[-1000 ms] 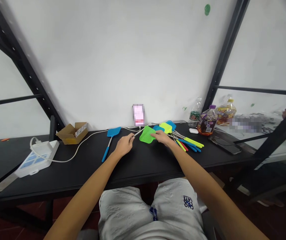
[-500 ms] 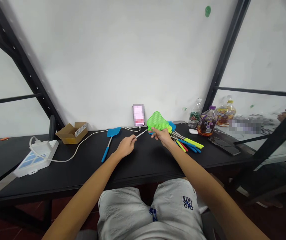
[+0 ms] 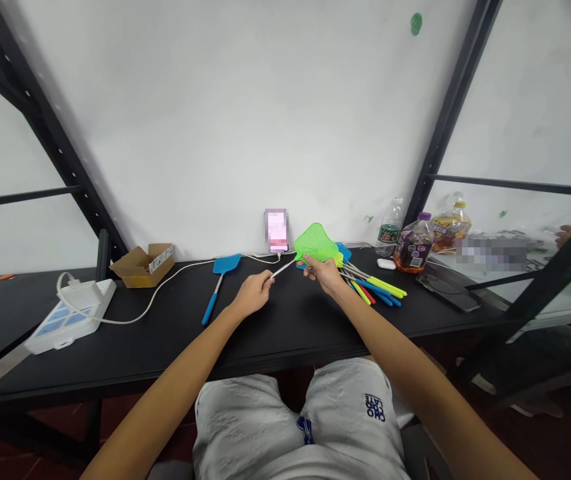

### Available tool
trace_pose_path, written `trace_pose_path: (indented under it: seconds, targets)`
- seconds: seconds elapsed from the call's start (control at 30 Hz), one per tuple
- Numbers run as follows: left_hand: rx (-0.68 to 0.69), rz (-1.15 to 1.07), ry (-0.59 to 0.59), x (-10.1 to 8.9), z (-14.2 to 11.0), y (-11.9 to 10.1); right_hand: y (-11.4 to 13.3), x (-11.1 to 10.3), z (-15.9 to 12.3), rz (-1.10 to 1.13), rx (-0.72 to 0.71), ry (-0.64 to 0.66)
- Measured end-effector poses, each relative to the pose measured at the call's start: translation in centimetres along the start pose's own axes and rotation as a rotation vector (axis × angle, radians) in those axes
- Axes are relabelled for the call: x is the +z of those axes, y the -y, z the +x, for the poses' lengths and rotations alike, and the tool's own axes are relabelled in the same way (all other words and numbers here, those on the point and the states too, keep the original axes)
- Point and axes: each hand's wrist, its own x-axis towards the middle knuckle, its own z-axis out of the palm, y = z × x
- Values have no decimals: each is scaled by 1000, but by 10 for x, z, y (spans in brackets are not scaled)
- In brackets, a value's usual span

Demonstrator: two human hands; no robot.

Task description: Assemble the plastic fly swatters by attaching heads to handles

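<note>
A green mesh fly swatter (image 3: pixel 316 241) is held between both hands above the black table. My left hand (image 3: pixel 254 293) is closed around its lower end, with a metal rod reaching from the fingers up to the green neck; the grip inside the fist is hidden. With thumb and fingers pinched, my right hand (image 3: pixel 319 268) holds the base of the green head. Behind and right of that hand lies a pile of fly swatters (image 3: pixel 375 288) with yellow-green, blue and red handles. A single blue fly swatter (image 3: pixel 226 265) lies left of my left hand.
A phone (image 3: pixel 277 231) leans on the wall, its white cable running to a power strip (image 3: pixel 72 317) at left. An opened cardboard box (image 3: pixel 138 269) is nearby. At right stand bottles (image 3: pixel 414 247), a white case (image 3: pixel 386 264) and a dark phone (image 3: pixel 448 292). Black frame posts border both sides.
Both hands keep their hold on the green fly swatter. Its head has shifted very slightly to the right; everything else lies as before.
</note>
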Motion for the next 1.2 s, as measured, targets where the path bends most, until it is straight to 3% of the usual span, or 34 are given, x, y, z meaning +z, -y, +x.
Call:
trace_pose_path:
  seconds: [0.47,0.57,0.67,0.77,0.83,0.93,1.07,1.2]
  targets:
    - [-59,169,-14,2,0,-7,-13,5,-1,-39,76,44]
    - [-93,168,-66,-3,2,-8,-9,3,3,-135,73,59]
    - [-193,221,-216,-16,3,-3,-3,-12,9,-415,-37,-75]
    - [-343,309,-355,-35,1,8,4,-35,11,-994,-108,-296]
    - [-430,362,-427,-47,-1,16,6,-48,10,-1342,12,-333]
    - [-538,418,-500,-59,-4,23,6,-54,7,-1607,229,-300]
    - [-680,474,-459,-69,-8,37,4,-50,7,-1697,277,-223]
    - [-790,461,-246,-75,-12,62,6,-48,6,-1689,213,-162]
